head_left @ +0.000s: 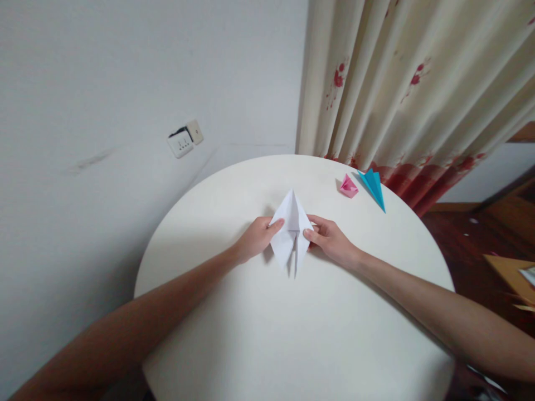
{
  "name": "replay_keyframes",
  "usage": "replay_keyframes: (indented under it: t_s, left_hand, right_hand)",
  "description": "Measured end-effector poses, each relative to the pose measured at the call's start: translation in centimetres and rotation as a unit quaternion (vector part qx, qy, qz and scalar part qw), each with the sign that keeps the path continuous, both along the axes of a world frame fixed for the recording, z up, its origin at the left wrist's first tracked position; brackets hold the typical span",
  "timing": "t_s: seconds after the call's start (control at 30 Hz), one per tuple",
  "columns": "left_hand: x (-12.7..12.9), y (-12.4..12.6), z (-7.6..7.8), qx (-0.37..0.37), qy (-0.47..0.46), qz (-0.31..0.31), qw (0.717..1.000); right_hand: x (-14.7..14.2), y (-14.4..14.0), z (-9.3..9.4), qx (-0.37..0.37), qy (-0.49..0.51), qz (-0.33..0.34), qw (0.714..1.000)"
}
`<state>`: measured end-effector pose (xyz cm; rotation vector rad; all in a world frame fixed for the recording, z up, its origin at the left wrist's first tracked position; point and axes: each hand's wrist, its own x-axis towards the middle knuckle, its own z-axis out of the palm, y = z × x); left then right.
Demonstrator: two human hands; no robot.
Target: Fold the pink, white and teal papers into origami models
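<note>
Between my two hands is a folded sheet of white paper [288,243], diamond-shaped, with a single point at the far end and two narrow split points toward me. My left hand [259,236] pinches its left corner, thumb on top. On the opposite corner my right hand [328,238] does the same, its thumb lying over the paper and the fingers behind it. The parts of the fingers under the paper are hidden. A crosswise crease runs over the middle of the paper, above the split.
The round white table [234,323] stands against a wall with a socket [181,143]. Toward its back right lie a small pink folded paper piece [348,186] and a blue paper plane [375,188]. A flowered curtain [401,94] hangs behind them.
</note>
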<state>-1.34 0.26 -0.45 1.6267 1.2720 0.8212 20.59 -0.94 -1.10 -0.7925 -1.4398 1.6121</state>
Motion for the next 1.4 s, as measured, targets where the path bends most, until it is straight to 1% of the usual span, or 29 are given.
replay_keyframes:
  t_s: [0.1,0.17,0.23,0.33,0.37,0.43,0.57,0.67,0.77,0.83,0.9,0.97,1.03,1.07,1.13,1.2,1.23,1.27,1.3,1.33,1.37,1.4]
  left_hand:
    - [0.6,-0.5,0.1,0.033,-0.049,-0.03,0.998]
    - [1.2,-0.9,0.3,0.028,-0.113,-0.05,0.992]
    - [1.7,-1.3,0.5,-0.021,-0.204,-0.071,0.976]
    - [2.2,-1.5,0.9,-0.115,-0.323,-0.086,0.935]
    - [2.2,-1.6,1.0,-0.133,-0.345,-0.083,0.925]
    - [2.2,-1.5,1.1,-0.145,-0.365,-0.067,0.917]
    - [2.0,-1.5,0.8,-0.147,-0.372,-0.038,0.916]
    - [2.2,-1.9,0.5,-0.122,-0.342,-0.018,0.932]
    - [2.5,-2.1,0.2,-0.071,-0.276,0.041,0.958]
    - [2.6,-1.9,0.1,-0.029,-0.215,0.082,0.973]
    - [2.6,-1.7,-0.1,0.017,-0.16,0.111,0.981]
    - [2.5,-1.5,-0.1,0.063,-0.118,0.131,0.982]
    - [2.4,-1.7,0.1,0.107,-0.087,0.131,0.982]
    - [2.4,-1.9,0.2,0.129,-0.071,0.12,0.982]
    - [2.3,-2.3,0.7,0.179,-0.046,0.075,0.98]
    - [2.3,-2.4,1.1,0.218,-0.051,0.044,0.974]
    - [2.2,-2.3,1.2,0.221,-0.069,0.052,0.971]
    - [2.1,-2.1,1.2,0.209,-0.098,0.075,0.97]
    - [1.9,-1.8,1.1,0.179,-0.135,0.107,0.969]
    - [1.8,-1.5,1.0,0.136,-0.175,0.125,0.967]
    - [1.7,-1.2,0.8,0.079,-0.214,0.118,0.966]
    - [1.6,-1.0,0.7,0.026,-0.247,0.093,0.964]
  right_hand:
    - [-0.2,0.1,-0.3,-0.009,-0.019,-0.034,0.999]
    - [-0.2,0.1,-0.5,-0.016,-0.04,-0.05,0.998]
    - [-0.2,0.1,-0.6,-0.014,-0.057,-0.063,0.996]
    - [-0.1,0.2,-0.7,-0.001,-0.068,-0.092,0.993]
    - [-0.1,0.2,-0.7,0.005,-0.069,-0.101,0.992]
    - [-0.1,0.3,-0.6,0.017,-0.069,-0.119,0.99]
    - [-0.1,0.3,-0.2,0.049,-0.072,-0.169,0.982]
    - [-0.2,0.2,0.2,0.076,-0.084,-0.198,0.974]
    - [-0.5,-0.2,0.5,0.089,-0.087,-0.192,0.973]
    - [-0.9,-0.7,0.6,0.091,-0.086,-0.181,0.975]
    - [-1.2,-1.1,0.5,0.093,-0.094,-0.174,0.976]
    - [-1.5,-1.4,0.5,0.094,-0.106,-0.172,0.975]
    - [-1.7,-1.6,0.4,0.094,-0.115,-0.174,0.973]
    - [-1.7,-1.5,0.3,0.091,-0.117,-0.177,0.973]
    - [-1.6,-1.3,0.3,0.082,-0.115,-0.184,0.973]
    - [-1.4,-0.9,0.3,0.066,-0.102,-0.186,0.975]
    - [-1.3,-0.7,0.3,0.057,-0.091,-0.183,0.977]
    - [-1.2,-0.6,0.4,0.05,-0.078,-0.176,0.98]
    - [-1.2,-0.4,0.4,0.044,-0.065,-0.167,0.983]
    - [-1.1,-0.4,0.5,0.04,-0.054,-0.156,0.985]
    - [-1.1,-0.3,0.5,0.038,-0.046,-0.145,0.988]
    - [-1.1,-0.3,0.6,0.037,-0.041,-0.135,0.989]
